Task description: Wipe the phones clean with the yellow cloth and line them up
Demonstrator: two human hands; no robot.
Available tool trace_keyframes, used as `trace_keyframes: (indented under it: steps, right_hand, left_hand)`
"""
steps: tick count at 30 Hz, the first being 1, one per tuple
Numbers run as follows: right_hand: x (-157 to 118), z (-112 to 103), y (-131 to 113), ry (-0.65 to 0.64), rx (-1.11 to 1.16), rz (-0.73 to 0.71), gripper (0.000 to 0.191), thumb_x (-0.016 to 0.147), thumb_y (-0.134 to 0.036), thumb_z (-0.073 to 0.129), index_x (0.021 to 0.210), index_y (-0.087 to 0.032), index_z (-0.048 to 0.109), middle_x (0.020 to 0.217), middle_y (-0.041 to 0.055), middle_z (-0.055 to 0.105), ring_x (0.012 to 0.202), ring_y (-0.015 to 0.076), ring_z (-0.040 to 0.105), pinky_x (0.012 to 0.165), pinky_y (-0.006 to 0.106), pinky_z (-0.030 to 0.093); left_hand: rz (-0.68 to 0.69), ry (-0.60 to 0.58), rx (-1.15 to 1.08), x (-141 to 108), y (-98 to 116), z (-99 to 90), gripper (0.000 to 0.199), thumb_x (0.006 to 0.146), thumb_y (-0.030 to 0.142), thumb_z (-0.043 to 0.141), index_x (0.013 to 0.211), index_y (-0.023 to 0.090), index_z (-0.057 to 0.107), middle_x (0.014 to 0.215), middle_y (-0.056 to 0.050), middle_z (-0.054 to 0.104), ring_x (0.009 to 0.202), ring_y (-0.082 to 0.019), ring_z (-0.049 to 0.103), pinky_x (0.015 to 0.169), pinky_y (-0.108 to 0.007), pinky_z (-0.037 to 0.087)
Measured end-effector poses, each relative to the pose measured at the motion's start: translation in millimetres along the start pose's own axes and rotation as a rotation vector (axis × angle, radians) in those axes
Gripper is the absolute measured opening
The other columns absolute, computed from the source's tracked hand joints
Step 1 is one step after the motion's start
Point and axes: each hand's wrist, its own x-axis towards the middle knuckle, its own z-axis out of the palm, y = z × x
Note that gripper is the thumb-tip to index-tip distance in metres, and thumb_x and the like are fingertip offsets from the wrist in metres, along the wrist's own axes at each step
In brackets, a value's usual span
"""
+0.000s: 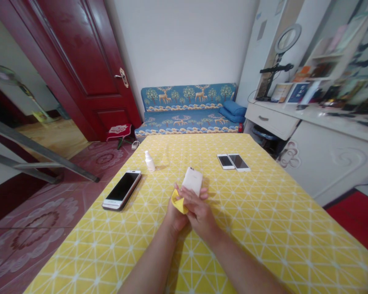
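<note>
White-backed phone (192,181) stands tilted in my grip, near mid-table (272,228), long axis toward the far edge. Right hand (200,214) is nearer, fingers closed across its lower end. Left hand (177,217) clenches a yellow cloth (178,202) against the phone's lower left.
</note>
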Motion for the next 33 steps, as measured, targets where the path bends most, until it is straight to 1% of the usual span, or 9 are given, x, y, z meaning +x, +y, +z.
trace_keyframes:
  steps: [3,8,12,19,22,25,29,31,33]
  right_hand:
    - [1.1,-1.0,6.7,0.039,-0.117,0.064,0.052,0.083,-0.002,0.045,0.127,-0.027,0.058,0.134,0.0060,0.057,0.134,0.0211,0.041,0.112,0.051,0.033]
    - [3.2,-16.9,25.9,0.170,-0.334,0.113,0.045,0.084,-0.006,0.048,0.122,-0.028,0.060,0.136,0.0042,0.055,0.139,0.0245,0.033,0.112,0.061,0.018]
    - [4.2,-34.0,39.2,0.297,-0.427,0.184,0.043,0.086,-0.011,0.047,0.124,-0.030,0.057,0.140,0.0038,0.051,0.140,0.0243,0.030,0.111,0.062,0.018]
    - [3.0,-45.2,51.4,0.392,-0.383,0.259,0.034,0.090,-0.017,0.045,0.118,-0.025,0.063,0.137,0.0080,0.054,0.139,0.0255,0.031,0.112,0.061,0.018]
    - [1.5,-40.9,51.9,0.352,-0.389,0.206,0.036,0.087,-0.013,0.046,0.117,-0.024,0.063,0.135,0.0071,0.056,0.139,0.0248,0.033,0.112,0.060,0.021]
    - [0.5,-32.2,46.1,0.239,-0.379,0.147,0.045,0.082,-0.008,0.049,0.121,-0.025,0.061,0.133,0.0063,0.058,0.138,0.0247,0.035,0.112,0.060,0.023]
    - [1.3,-20.7,28.1,0.019,-0.334,0.106,0.052,0.076,-0.002,0.046,0.119,-0.025,0.062,0.133,0.0047,0.058,0.137,0.0246,0.035,0.111,0.060,0.024]
    - [1.8,-17.9,18.1,-0.073,-0.305,0.095,0.049,0.073,-0.001,0.045,0.109,-0.025,0.067,0.129,0.0034,0.062,0.134,0.0244,0.041,0.110,0.061,0.022]
    - [1.8,-17.2,10.0,-0.144,-0.264,0.089,0.039,0.071,-0.002,0.046,0.089,-0.026,0.071,0.121,0.0013,0.067,0.126,0.0243,0.050,0.111,0.062,0.019]
  left_hand:
    - [0.012,-0.006,-0.016,0.7,-2.2,5.1,0.045,0.086,0.044,0.051,0.121,0.016,0.059,0.107,-0.012,0.068,0.107,-0.026,0.061,0.096,-0.038,0.045]
    - [-0.039,-0.001,0.053,-1.8,-3.7,7.2,0.032,0.089,0.031,0.051,0.111,0.012,0.063,0.093,-0.009,0.072,0.085,-0.019,0.067,0.083,-0.030,0.048]
    - [-0.196,-0.074,0.187,-5.3,-7.3,3.2,0.037,0.090,0.039,0.051,0.107,0.008,0.063,0.095,-0.015,0.071,0.082,-0.025,0.068,0.073,-0.037,0.051]
    - [-0.210,-0.088,0.180,-7.9,-3.9,5.0,0.040,0.091,0.037,0.046,0.115,0.007,0.060,0.101,-0.019,0.070,0.090,-0.029,0.067,0.074,-0.043,0.053]
    - [-0.152,-0.084,0.071,-6.2,0.0,6.3,0.041,0.092,0.037,0.044,0.118,0.009,0.058,0.107,-0.017,0.069,0.095,-0.028,0.065,0.078,-0.044,0.052]
    - [-0.019,-0.064,-0.101,-3.3,5.2,7.3,0.043,0.093,0.035,0.041,0.128,0.012,0.053,0.117,-0.014,0.066,0.108,-0.026,0.062,0.092,-0.042,0.047]
    - [0.155,0.087,-0.241,-0.8,15.3,5.3,0.045,0.095,0.032,0.037,0.133,0.012,0.049,0.109,-0.013,0.069,0.108,-0.021,0.062,0.100,-0.035,0.041]
    - [0.190,0.145,-0.236,-0.5,21.1,2.4,0.045,0.095,0.033,0.036,0.130,0.010,0.052,0.102,-0.013,0.071,0.099,-0.021,0.065,0.095,-0.035,0.044]
    - [0.258,0.162,-0.200,-0.6,26.4,-0.9,0.043,0.094,0.035,0.039,0.126,0.010,0.055,0.100,-0.013,0.070,0.093,-0.022,0.066,0.088,-0.035,0.048]
